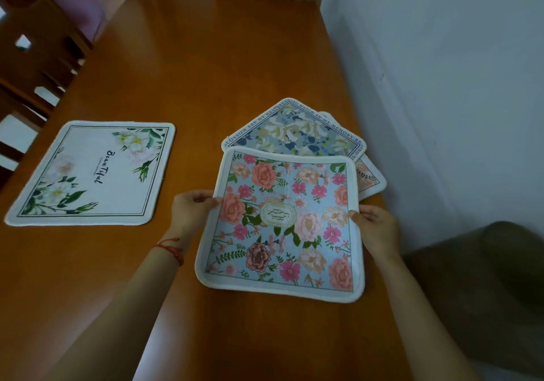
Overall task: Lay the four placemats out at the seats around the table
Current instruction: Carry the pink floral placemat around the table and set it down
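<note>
I hold a blue placemat with pink and peach flowers (pixel 282 227) by its two side edges, slightly above the wooden table (pixel 206 65). My left hand (pixel 192 209) grips its left edge and my right hand (pixel 375 227) grips its right edge. Behind it lies a grey-blue floral placemat (pixel 294 130) turned cornerwise, on top of another placemat (pixel 369 179) of which only a corner with an orange print shows. A white placemat with green leaves and white flowers (pixel 94 174) lies flat at the table's left side.
Wooden chairs (pixel 32 65) stand along the table's left edge. A pale wall (pixel 441 86) runs close along the table's right edge. A brown cushioned seat (pixel 485 286) sits at the lower right. More chair backs stand beyond the far end.
</note>
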